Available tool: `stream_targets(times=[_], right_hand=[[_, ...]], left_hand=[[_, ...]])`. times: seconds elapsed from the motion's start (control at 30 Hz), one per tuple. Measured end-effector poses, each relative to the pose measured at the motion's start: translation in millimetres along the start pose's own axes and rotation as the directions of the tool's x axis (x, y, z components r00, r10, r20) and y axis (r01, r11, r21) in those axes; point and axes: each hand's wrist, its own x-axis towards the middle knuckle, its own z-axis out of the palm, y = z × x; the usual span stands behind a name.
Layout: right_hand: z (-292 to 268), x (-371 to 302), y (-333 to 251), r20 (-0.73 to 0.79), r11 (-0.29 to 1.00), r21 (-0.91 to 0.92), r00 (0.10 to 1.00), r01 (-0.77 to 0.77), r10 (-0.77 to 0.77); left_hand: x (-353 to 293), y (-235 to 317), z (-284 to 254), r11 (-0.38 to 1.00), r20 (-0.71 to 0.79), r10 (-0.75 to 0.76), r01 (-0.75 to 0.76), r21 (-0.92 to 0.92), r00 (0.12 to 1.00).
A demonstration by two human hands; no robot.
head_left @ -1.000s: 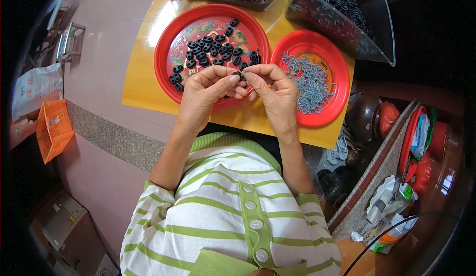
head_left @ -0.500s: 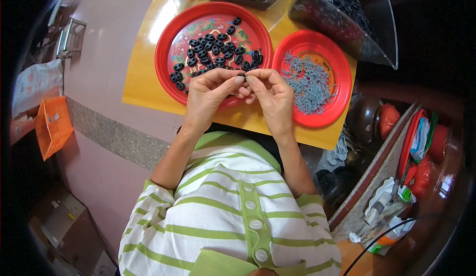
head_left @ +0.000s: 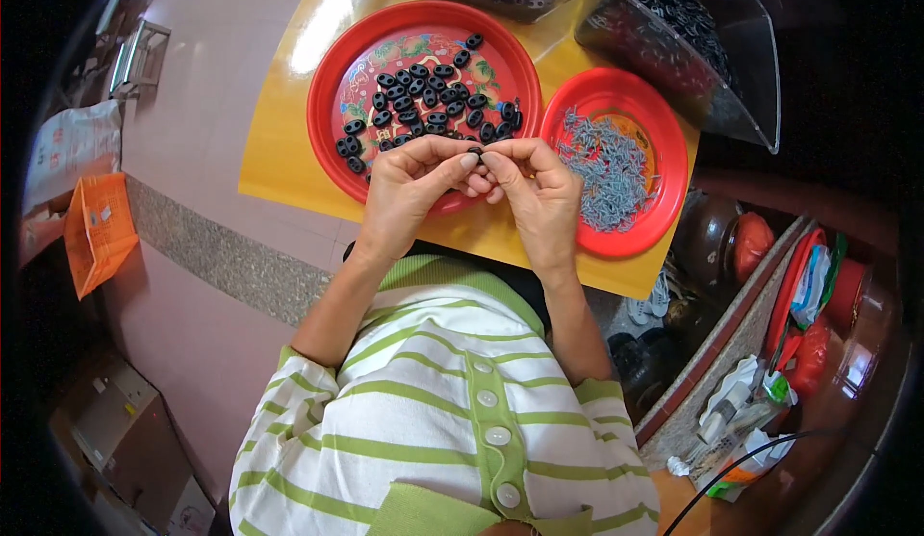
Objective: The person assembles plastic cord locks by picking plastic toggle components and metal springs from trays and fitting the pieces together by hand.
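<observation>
My left hand (head_left: 406,190) pinches a small black oval two-hole piece (head_left: 474,151) between thumb and forefinger, over the near edge of the large red tray (head_left: 321,64). Thumb and forefinger of my right hand (head_left: 539,188) are pressed together against the right side of that piece. Whatever else the right fingertips hold is hidden or too small to make out. Several matching black pieces (head_left: 408,98) lie loose in the tray, on its fruit-patterned bottom. To the right, a smaller red plate (head_left: 664,117) carries a heap of small grey screws (head_left: 606,170).
Two clear plastic bins (head_left: 741,103) with dark small parts stand at the far side of the yellow tabletop (head_left: 269,165). An orange bag (head_left: 100,233) is on the left. At right, a ledge (head_left: 717,324) and bagged items crowd beside the table.
The tray, plate and bins appear shifted slightly right in the picture. Both hands keep their pinch at the black piece, the right hand a little farther right.
</observation>
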Motion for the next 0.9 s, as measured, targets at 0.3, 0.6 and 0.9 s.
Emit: stream_targets(times=[0.3, 0.6, 0.9], right_hand=[[-12, 37, -15, 0.03, 0.961, -0.24, 0.989, -0.134, 0.145], [-2, 60, -4, 0.277, 0.464, -0.807, 0.928, 0.366, -0.25], [-3, 67, -8, 0.413, 0.351, -0.819, 0.891, 0.454, -0.19]], left_hand=[[0, 1, -8, 0.993, 0.032, -0.026, 0.029, -0.11, 0.999], [-2, 3, -10, 1.0, 0.147, -0.01, 0.012, -0.017, 0.989], [-1, 1, -11, 0.999, 0.154, -0.003, 0.009, -0.038, 0.988]])
